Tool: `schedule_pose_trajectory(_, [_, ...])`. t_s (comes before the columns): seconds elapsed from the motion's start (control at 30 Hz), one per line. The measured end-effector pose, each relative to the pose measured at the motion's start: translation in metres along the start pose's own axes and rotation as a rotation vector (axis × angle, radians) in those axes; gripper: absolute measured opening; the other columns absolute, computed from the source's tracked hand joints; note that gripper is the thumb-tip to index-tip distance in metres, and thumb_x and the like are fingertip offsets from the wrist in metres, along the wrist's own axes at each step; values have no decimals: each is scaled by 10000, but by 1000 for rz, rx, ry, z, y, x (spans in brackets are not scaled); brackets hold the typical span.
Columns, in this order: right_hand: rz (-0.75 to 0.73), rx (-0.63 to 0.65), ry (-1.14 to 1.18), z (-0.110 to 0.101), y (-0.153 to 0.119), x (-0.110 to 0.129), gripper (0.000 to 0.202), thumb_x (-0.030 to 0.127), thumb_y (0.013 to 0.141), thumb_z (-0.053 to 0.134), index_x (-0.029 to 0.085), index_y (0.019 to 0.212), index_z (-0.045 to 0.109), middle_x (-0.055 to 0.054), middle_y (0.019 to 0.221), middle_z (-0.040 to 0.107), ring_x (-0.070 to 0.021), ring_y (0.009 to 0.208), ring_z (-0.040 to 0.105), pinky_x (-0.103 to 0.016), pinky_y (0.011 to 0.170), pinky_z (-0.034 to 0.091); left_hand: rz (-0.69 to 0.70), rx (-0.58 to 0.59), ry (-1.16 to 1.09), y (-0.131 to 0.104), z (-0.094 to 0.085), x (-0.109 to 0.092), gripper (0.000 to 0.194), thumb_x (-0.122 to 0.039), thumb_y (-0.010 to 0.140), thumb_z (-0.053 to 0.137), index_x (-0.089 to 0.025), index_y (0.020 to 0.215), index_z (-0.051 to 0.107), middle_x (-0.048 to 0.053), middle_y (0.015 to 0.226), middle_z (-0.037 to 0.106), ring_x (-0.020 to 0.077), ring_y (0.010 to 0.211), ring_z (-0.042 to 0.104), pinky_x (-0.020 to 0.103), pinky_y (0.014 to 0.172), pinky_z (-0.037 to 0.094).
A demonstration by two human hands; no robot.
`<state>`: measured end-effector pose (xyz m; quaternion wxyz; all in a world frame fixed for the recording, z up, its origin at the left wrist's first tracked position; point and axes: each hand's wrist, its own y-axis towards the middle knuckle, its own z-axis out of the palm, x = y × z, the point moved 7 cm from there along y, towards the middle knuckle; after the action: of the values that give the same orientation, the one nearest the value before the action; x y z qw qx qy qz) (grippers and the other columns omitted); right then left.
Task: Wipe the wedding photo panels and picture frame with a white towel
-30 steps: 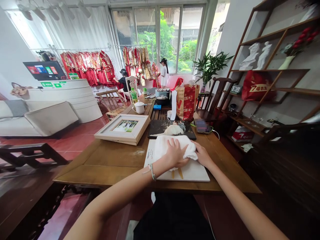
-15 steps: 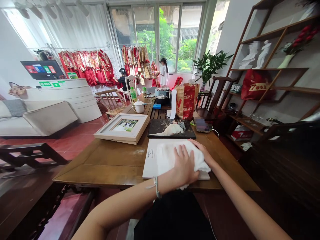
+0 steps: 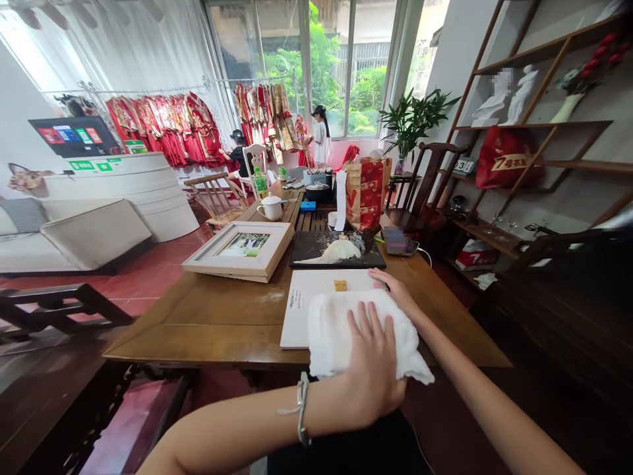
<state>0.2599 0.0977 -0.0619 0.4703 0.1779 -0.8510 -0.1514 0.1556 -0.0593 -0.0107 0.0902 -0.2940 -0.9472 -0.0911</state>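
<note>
A flat white board (image 3: 297,323) with small dark print along its left side lies at the table's near edge. My left hand (image 3: 373,363), a bracelet at its wrist, holds a white cloth (image 3: 331,330) against the board, its fingers spread over the top. The cloth's near end reaches past the front edge. My right hand (image 3: 395,290) grips the board's far right corner, its fingertips on the rim. Beyond the cloth, a small yellow animal-face shape (image 3: 340,285) shows on the board; whether printed or loose I cannot tell.
On the wooden table (image 3: 208,323) are a light picture frame (image 3: 277,260), a dark panel (image 3: 311,254) with a white figure, a lidded mug (image 3: 271,207), a phone (image 3: 398,243) and a red-brown paper bag (image 3: 368,194). Two people are near the red garments (image 3: 163,132) at the back.
My left hand has drawn the cloth toward me and slightly right, uncovering the yellow shape. My right hand stays at the board's corner. The view has shifted slightly.
</note>
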Motion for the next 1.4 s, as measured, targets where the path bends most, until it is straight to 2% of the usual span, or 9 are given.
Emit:
schedule_pose_trajectory(0.1, [-18, 2, -18, 1, -2, 4, 327, 275, 765, 513, 222, 1053, 659, -79, 1227, 598, -247, 1207, 484, -459, 1036, 337, 2, 65, -53, 5, 2, 12, 778, -563, 799, 440, -79, 1389, 295, 243, 1412, 281, 425, 1299, 212, 576, 995, 219])
schedule_pose_trajectory(0.2, [-50, 0, -27, 2, -5, 10, 379, 245, 721, 540, 197, 1083, 643, -97, 1243, 583, -261, 1216, 472, -445, 1038, 337, -43, 108, -70, 34, 9, 39, 721, -538, 825, 424, -89, 1377, 312, 243, 1412, 282, 408, 1297, 228, 554, 987, 231])
schedule_pose_trajectory(0.33, [-58, 13, -53, 3, -7, 19, 454, 207, 713, 525, 188, 1162, 587, -105, 1270, 560, -274, 1198, 486, -440, 998, 374, -54, 59, -75, 72, 14, 70, 655, -495, 842, 426, -98, 1354, 335, 235, 1386, 328, 387, 1270, 287, 531, 970, 253])
schedule_pose_trajectory(0.43, [-87, 23, -57, 4, -6, 27, 478, 157, 737, 463, 215, 1202, 552, -73, 1305, 533, -238, 1204, 482, -413, 996, 375, -22, 31, -79, 83, 16, 79, 569, -459, 869, 378, -112, 1321, 377, 217, 1352, 375, 359, 1224, 350, 506, 941, 299])
schedule_pose_trajectory(0.6, [-18, 9, -73, 3, -6, 22, 432, 128, 736, 448, 230, 1119, 620, -56, 1256, 577, -244, 1248, 435, -446, 1024, 343, 19, 40, -82, 67, 15, 77, 553, -450, 854, 396, -123, 1300, 405, 194, 1336, 395, 352, 1215, 354, 496, 931, 323])
schedule_pose_trajectory(0.8, [-12, -7, -38, 4, -6, 13, 371, 186, 743, 500, 219, 1081, 650, -73, 1237, 589, -244, 1236, 451, -455, 1048, 323, 136, 55, -80, 9, 3, 44, 698, -498, 831, 399, -106, 1392, 261, 204, 1416, 287, 386, 1287, 241, 521, 983, 262])
schedule_pose_trajectory(0.9, [-5, -33, -39, 3, -6, 11, 345, 199, 779, 472, 228, 1070, 655, -67, 1229, 595, -230, 1229, 461, -458, 1048, 324, 180, 49, -101, -7, 1, 39, 698, -524, 833, 382, -138, 1399, 248, 185, 1429, 270, 378, 1292, 232, 523, 983, 267])
schedule_pose_trajectory(1.2, [-18, -12, -93, 4, -6, 14, 381, 161, 764, 459, 216, 1096, 637, -76, 1225, 596, -233, 1225, 465, -453, 1042, 331, 103, -61, -202, 45, 21, 105, 629, -556, 836, 409, -239, 1369, 306, 92, 1408, 343, 339, 1288, 253, 552, 1006, 220])
schedule_pose_trajectory(1.4, [16, -46, -101, 3, -6, 10, 337, 209, 802, 470, 229, 1096, 634, -66, 1239, 588, -226, 1216, 475, -463, 1052, 317, 35, -56, -172, 46, 31, 138, 551, -527, 874, 383, -241, 1343, 354, 78, 1428, 323, 289, 1299, 263, 471, 1020, 240])
